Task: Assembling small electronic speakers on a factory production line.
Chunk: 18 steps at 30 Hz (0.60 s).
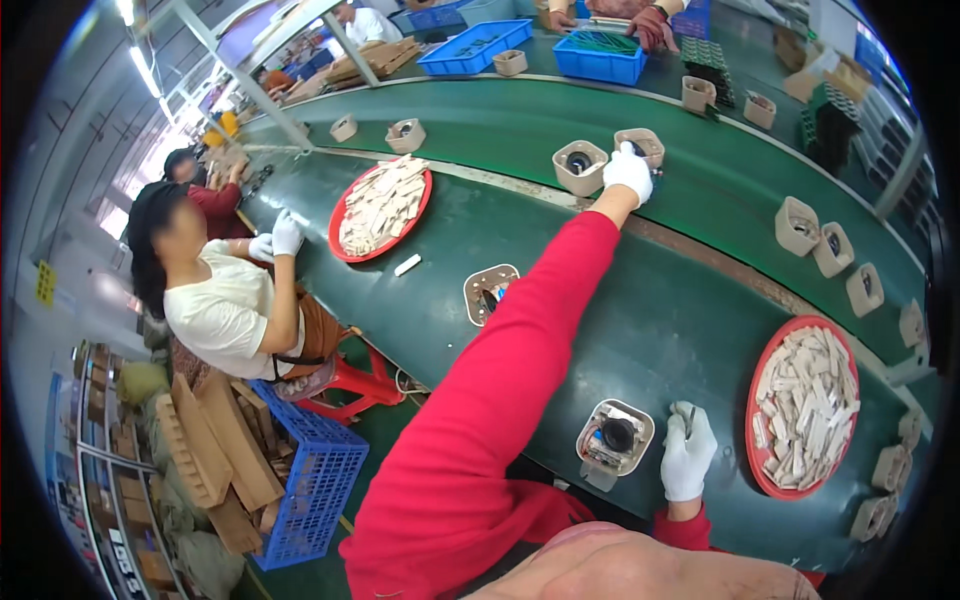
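My left arm, in a red sleeve, reaches across to the green conveyor. My white-gloved left hand point(628, 176) is closed at the near side of a beige square housing point(640, 143); its fingertips are partly hidden. Another beige housing point(578, 168) with a round black part stands just left of it. My right hand point(689, 452), also gloved, rests on the green table with curled fingers around a thin dark tool. Beside it lies an open beige housing point(614, 440) with wires and a round black part. One more housing point(488, 294) is partly covered by my left arm.
Red trays of pale flat pieces stand at right point(803, 408) and farther left point(381, 208). A single white piece point(407, 265) lies on the table. Several housings line the conveyor point(480, 125). A co-worker point(225, 300) sits at left, near a blue crate point(315, 490). Blue bins point(600, 62) stand opposite.
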{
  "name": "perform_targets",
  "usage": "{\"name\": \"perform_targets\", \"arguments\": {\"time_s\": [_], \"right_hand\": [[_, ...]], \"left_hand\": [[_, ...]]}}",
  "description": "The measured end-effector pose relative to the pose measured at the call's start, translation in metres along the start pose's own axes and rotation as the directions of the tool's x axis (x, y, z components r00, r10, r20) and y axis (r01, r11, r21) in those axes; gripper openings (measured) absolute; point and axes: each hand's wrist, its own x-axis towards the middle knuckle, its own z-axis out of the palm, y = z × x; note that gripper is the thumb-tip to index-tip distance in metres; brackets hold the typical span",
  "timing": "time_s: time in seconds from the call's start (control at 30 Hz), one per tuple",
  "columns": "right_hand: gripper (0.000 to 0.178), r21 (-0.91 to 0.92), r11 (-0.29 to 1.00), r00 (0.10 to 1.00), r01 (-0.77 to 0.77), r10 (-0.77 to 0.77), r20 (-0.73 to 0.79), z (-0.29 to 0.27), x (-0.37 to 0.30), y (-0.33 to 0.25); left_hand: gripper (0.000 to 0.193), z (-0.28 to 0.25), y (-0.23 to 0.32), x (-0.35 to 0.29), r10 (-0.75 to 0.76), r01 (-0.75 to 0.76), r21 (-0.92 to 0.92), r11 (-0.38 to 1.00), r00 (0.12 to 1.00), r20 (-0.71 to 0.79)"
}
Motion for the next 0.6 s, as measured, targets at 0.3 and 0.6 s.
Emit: {"name": "perform_targets", "arguments": {"time_s": [0.3,0.6], "right_hand": [[0.014,-0.08,0.985,0.987,0.151,-0.147,0.059,0.006,0.008,0.015],[0.014,0.038,0.999,0.999,-0.025,0.023,0.042,0.009,0.01,-0.002]], "left_hand": [[0.029,-0.006,0.016,-0.051,0.377,-0.398,0.176,0.9,0.916,0.14],[0.033,-0.092,-0.066,-0.174,0.423,-0.512,0.433,0.742,0.859,0.289]]}}
